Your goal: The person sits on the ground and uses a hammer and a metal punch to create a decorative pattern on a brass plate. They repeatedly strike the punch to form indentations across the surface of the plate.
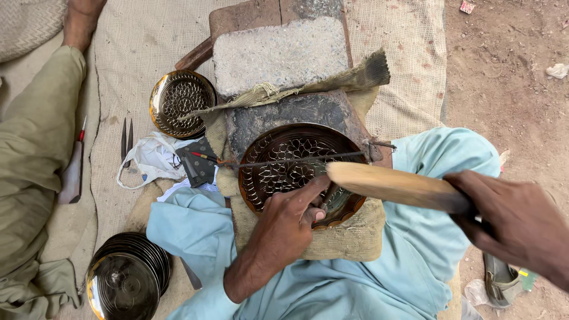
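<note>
A round dark metal plate (284,157) with a cut floral pattern lies on a padded block on my lap. My left hand (287,222) rests on its near edge, fingers closed around a small tool that is mostly hidden under the fingers. My right hand (512,222) grips a light wooden mallet (397,185), whose head hangs over the plate's right side. A thin metal rod (296,160) lies across the plate.
A second patterned brass plate (179,101) sits at upper left beside a grey stone slab (278,53). A stack of dark plates (127,275) stands at lower left. Small tools (126,142) and a white rag (151,160) lie on the mat. Another person's leg (35,136) is at left.
</note>
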